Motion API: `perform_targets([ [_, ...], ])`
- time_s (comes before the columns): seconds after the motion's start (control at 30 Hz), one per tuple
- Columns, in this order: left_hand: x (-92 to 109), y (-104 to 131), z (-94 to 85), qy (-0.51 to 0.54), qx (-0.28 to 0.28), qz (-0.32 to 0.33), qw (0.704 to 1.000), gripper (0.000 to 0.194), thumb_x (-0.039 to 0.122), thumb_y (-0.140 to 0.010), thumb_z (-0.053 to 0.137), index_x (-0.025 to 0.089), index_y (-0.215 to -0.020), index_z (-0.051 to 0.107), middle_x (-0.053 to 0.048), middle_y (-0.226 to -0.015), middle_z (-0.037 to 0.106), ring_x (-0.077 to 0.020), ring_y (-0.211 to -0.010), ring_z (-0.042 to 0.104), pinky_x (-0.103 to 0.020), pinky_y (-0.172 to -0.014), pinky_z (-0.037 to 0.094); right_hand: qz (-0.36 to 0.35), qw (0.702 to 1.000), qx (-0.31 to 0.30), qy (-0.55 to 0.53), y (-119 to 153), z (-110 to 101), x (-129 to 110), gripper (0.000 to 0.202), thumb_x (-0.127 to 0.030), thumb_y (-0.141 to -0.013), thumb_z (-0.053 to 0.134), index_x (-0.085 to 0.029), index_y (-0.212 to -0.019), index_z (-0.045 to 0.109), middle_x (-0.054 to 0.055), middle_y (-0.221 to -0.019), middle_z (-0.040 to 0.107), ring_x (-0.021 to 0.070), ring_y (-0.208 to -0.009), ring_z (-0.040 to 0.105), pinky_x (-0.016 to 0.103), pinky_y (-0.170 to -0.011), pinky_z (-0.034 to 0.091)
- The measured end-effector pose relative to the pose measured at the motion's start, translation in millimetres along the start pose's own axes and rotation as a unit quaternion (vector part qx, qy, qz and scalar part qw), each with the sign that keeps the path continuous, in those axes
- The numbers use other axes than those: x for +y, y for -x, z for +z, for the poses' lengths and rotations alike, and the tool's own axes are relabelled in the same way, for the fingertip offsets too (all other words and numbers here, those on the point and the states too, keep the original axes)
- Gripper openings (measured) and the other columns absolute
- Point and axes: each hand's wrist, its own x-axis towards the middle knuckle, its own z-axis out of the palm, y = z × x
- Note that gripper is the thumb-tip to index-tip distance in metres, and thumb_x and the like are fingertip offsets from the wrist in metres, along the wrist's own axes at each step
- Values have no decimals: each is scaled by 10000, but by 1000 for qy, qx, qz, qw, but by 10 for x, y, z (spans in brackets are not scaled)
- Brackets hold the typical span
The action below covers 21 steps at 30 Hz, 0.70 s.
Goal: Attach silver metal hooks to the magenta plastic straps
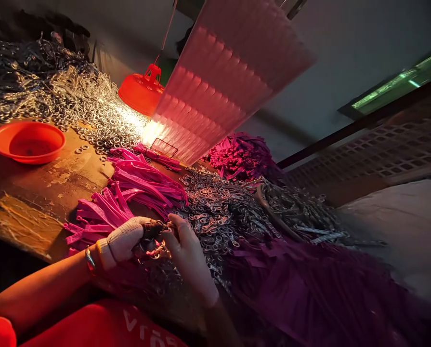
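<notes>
My left hand (124, 241), in a white dotted glove with a bracelet at the wrist, is closed around something dark whose shape I cannot make out. Close against its fingertips, my right hand (188, 255) is pinched on small metal pieces (161, 250), partly hidden by the fingers. Pink straps (143, 180) lie just beyond my left hand. Beyond my right hand spreads a heap of metal clasps (218, 207).
An orange bowl (27, 142) stands at the left. Behind it rises a large pile of metal rings (78, 101) under a red lamp (141, 91). A translucent sheet (222, 82) hangs overhead. Purple straps (309, 289) cover the lower right.
</notes>
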Motion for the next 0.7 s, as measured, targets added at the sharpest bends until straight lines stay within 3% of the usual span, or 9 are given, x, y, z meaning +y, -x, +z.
perform_targets([
  [0.1, 11, 5, -1, -41, -20, -8, 999, 213, 325, -725, 682, 124, -771, 625, 5, -585, 549, -95, -474, 458, -213, -447, 342, -44, 999, 0, 15, 19, 62, -70, 272, -239, -941, 477, -217, -1169, 623, 72, -1122, 666, 198, -1041, 608, 337, -929, 475],
  [0.2, -9, -16, -49, -149, -20, 3, 989, 235, 363, -794, 615, 138, -730, 600, -6, -554, 546, -108, -462, 449, -223, -436, 321, -64, 997, 15, 45, 31, 66, -31, 207, -231, -954, 481, -217, -1083, 642, 64, -1024, 680, 195, -946, 621, 321, -856, 485],
  [0.3, -46, -46, -96, -267, 23, 108, 957, 179, 302, -834, 596, 146, -746, 597, -14, -642, 584, -114, -556, 491, -215, -498, 364, -68, 994, 7, 86, 31, 6, -6, 170, -230, -951, 499, -213, -1022, 652, 63, -978, 702, 200, -896, 634, 315, -813, 475],
  [0.37, -77, -68, -115, -279, 20, 162, 946, 76, 213, -817, 590, 149, -780, 607, -8, -704, 593, -110, -618, 495, -204, -547, 386, -70, 992, -16, 102, 16, -49, -19, 151, -210, -935, 512, -217, -972, 658, 52, -932, 711, 192, -851, 642, 294, -770, 466],
  [0.47, -110, -112, -117, -179, -10, 137, 974, 32, 173, -790, 599, 146, -802, 612, -1, -709, 575, -102, -620, 491, -197, -560, 404, -95, 986, -37, 129, -9, -76, -62, 144, -190, -916, 523, -217, -886, 661, 39, -850, 698, 177, -785, 626, 269, -714, 443],
  [0.53, -111, -151, -101, -53, -16, 74, 996, 60, 198, -781, 627, 150, -785, 593, 9, -667, 552, -92, -570, 487, -189, -527, 405, -115, 977, -10, 177, -14, -26, -82, 160, -200, -913, 515, -202, -901, 674, 60, -829, 677, 192, -776, 601, 286, -716, 432],
  [0.6, -89, -198, -78, 81, -20, 9, 996, 98, 216, -776, 639, 160, -760, 560, 25, -609, 512, -77, -502, 460, -171, -473, 382, -117, 972, 38, 202, -16, 65, -80, 216, -211, -910, 493, -178, -1005, 684, 87, -846, 670, 214, -788, 586, 318, -738, 432],
  [0.7, -4, -306, -59, 180, -46, -62, 981, 126, 244, -795, 592, 164, -716, 534, 46, -525, 426, -56, -402, 354, -149, -378, 280, -44, 995, 59, 72, -62, 180, -8, 295, -263, -951, 438, -181, -1138, 651, 77, -922, 693, 205, -820, 600, 314, -754, 462],
])
